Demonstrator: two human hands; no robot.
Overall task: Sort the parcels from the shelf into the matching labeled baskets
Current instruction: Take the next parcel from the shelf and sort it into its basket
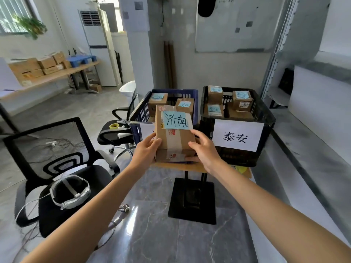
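Cardboard parcel (pixel 173 138), tagged 济南, is held just before the blue basket (pixel 141 112); left grip (pixel 147 151) and right grip (pixel 205 150) clasp its sides. Drifting right could drop it into the 泰安 black basket (pixel 237 158).
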